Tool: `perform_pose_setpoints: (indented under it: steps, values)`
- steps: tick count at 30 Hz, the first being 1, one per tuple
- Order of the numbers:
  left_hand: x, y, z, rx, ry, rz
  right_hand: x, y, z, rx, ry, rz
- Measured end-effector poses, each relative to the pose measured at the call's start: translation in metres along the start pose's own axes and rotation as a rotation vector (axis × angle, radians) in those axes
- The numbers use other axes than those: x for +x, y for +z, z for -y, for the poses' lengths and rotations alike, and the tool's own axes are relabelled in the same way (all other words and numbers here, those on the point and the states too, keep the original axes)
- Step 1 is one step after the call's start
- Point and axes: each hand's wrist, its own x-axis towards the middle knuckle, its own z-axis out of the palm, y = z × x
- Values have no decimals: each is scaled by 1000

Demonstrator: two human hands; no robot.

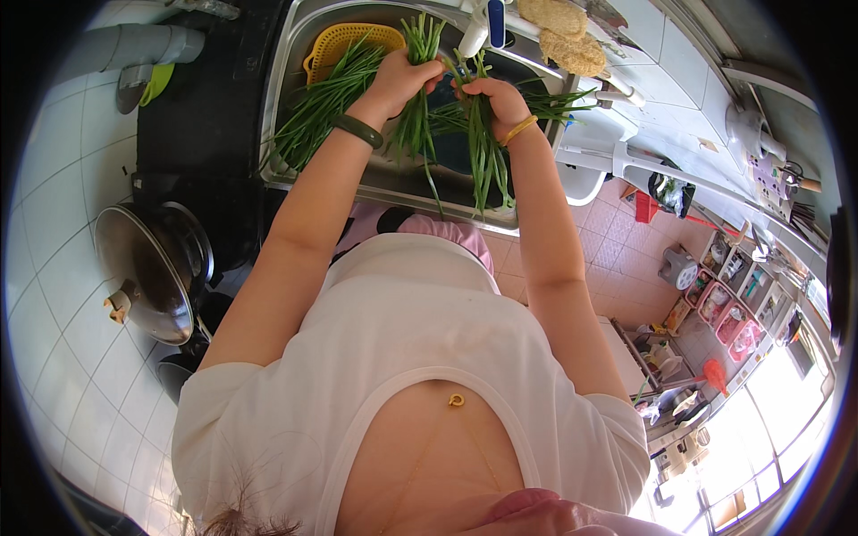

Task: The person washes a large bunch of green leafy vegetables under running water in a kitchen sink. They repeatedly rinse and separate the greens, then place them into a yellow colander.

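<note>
My left hand (400, 82) grips a bunch of long green leaves (415, 130), which look like garlic chives, with their stem ends up. My right hand (499, 104) holds a second, thinner bunch (484, 157) that droops toward the sink's front edge. Both hands are above a stainless steel sink (269, 114), close together under a white tap (476, 33). Left of them, a loose pile of the same leaves (315, 114) leans against a yellow plastic basket (325, 41). More leaves (556, 104) lie beyond my right wrist. A dark surface under the bunches is partly hidden.
Two loofah pads (572, 53) hang behind the sink at right. A black counter (201, 120) adjoins its left side. Nearer me at left stands a lidded pan (144, 268). A white basin (583, 182) and a shelf with pink baskets (715, 301) are at right.
</note>
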Motion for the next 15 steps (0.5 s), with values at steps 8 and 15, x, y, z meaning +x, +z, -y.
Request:
perform_pose_setpoints:
  steps: [8, 15]
  values:
    - [-5, 9, -4, -155, -99, 53, 2, 9, -4, -14, -94, 36]
    - [-1, 7, 3, -278, -240, 33, 17, -3, -15, -500, -276, 96]
